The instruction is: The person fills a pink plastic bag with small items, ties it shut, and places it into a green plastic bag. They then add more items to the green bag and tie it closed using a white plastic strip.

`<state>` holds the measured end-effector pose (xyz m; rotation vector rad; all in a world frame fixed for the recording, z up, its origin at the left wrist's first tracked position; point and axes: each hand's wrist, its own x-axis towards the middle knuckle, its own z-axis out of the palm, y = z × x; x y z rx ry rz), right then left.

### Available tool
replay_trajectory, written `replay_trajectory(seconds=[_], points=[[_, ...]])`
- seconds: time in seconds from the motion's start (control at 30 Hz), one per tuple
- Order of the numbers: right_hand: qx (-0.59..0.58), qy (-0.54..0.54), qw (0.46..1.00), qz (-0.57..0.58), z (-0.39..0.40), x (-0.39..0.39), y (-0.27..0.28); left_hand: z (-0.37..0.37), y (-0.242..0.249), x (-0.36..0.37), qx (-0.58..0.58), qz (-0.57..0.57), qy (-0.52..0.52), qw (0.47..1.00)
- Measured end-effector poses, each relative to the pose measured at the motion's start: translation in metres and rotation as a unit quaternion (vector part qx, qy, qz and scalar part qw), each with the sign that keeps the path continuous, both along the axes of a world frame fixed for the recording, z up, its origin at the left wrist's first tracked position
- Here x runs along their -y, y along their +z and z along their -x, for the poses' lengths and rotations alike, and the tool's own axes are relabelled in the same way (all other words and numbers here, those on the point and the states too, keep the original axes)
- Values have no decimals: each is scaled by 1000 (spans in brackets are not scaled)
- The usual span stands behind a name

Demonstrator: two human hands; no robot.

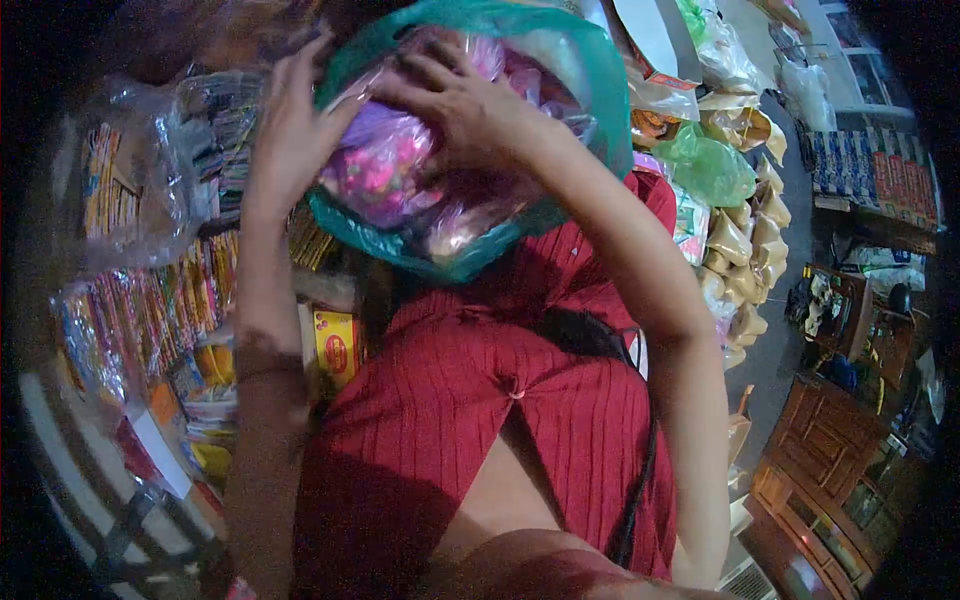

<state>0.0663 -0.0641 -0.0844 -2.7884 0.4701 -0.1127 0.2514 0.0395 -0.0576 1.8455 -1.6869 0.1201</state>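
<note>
Having pink packet inside green bag, under right hand with bent fingers, beside left hand with half-curled fingers; whether firmly gripped, cannot tell.

Left of view: row of shiny packets, yellow box with red label beside it. Right: green translucent bag next to a cluster of tan bags. Far right: blue-and-red stack, wooden panel lower down.
</note>
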Motion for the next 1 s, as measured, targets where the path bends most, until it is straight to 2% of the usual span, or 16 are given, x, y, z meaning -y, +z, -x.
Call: replay_trajectory(seconds=[0.07,0.13,0.17,0.2,0.27,0.33,0.37,0.43,0.5,0.53,0.6,0.8,0.87,0.9,0.93,1.0], points=[[41,13,999,30,1,0,5,-1,-8,-42,36,-15,50,998],[35,0,998,60,11,-11,25,5,-20,-77,-218,-166,197,941],[14,27,996,83,13,-12,32,11,-27,-90,-219,-166,203,940],[-8,56,993,106,15,-15,35,18,-35,-104,-206,-237,148,938],[217,122,932,262,16,-15,31,33,-44,-121,-197,-307,97,926],[12,143,984,109,23,-24,34,49,-51,-122,-387,-372,5,844],[-57,143,986,59,25,-28,37,55,-63,-125,-450,-303,6,840],[-121,130,963,204,27,-36,40,56,-55,-128,-494,-241,15,835],[-57,119,977,166,30,-28,14,69,-23,-126,-529,-141,56,835],[8,107,986,127,28,-20,6,69,-10,-123,-525,-138,52,839],[8,98,984,149,34,-13,9,71,5,-123,-565,-129,120,806],[-10,87,981,171,44,-1,-2,77,9,-101,-509,-179,41,841],[-91,92,974,186,42,-6,5,69,0,-98,-405,-210,-75,887],[-42,93,982,158,42,-7,0,59,3,-97,-303,-264,-89,911],[-40,87,982,161,40,-8,2,53,16,-96,-299,-263,-94,912],[-94,86,982,139,34,-15,23,42,40,-100,-349,-351,53,867]])
